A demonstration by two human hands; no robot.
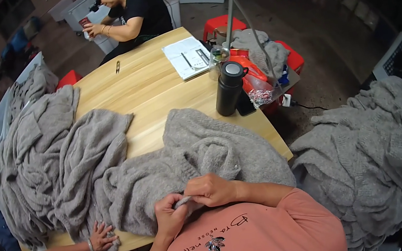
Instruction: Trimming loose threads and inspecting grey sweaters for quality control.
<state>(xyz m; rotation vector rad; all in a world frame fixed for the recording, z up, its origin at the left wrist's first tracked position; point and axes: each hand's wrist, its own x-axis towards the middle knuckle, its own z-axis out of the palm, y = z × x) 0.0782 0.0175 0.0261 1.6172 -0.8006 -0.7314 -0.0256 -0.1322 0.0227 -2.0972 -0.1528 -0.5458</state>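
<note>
A grey knitted garment lies bunched across the near edge of the wooden table. My left hand is closed on its edge, thumb and fingers pinching the fabric. Just to the right and slightly higher, my right hand grips the same edge with curled fingers. A short fold of knit shows between the two hands. Whatever lies inside the fingers is hidden.
More grey knitwear covers the table's left side; another heap rises at right. A co-worker's hand rests on fabric beside me. A black flask and booklet stand farther back. Another person sits beyond the table.
</note>
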